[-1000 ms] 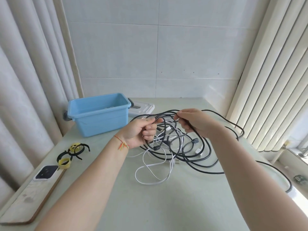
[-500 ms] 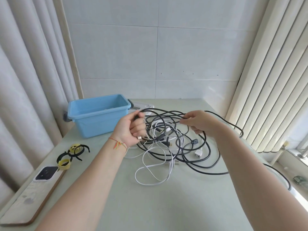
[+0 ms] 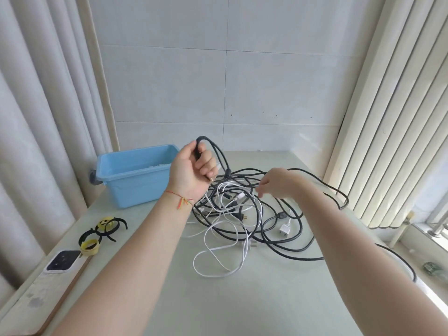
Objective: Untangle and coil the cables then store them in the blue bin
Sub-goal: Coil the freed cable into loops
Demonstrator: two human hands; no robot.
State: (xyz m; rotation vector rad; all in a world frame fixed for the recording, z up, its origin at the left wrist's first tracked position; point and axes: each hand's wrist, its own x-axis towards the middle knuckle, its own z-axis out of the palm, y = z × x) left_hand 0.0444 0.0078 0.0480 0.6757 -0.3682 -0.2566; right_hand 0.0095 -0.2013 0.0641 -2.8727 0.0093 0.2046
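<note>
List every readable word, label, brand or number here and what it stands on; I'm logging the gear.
None can be read.
Glossy blue plastic bin: no label shows.
Dark phone in a white case, lying face down: no brand shows.
White two-pin plug: any marking is too small.
Yellow and black hook-and-loop straps: dark marks on the yellow, too blurred.

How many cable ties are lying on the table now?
3, as far as I can tell, all at the table's left edge: a black one with yellow inside, a black one before it, and a yellow one beside the phone. Overlap may hide more.
</note>
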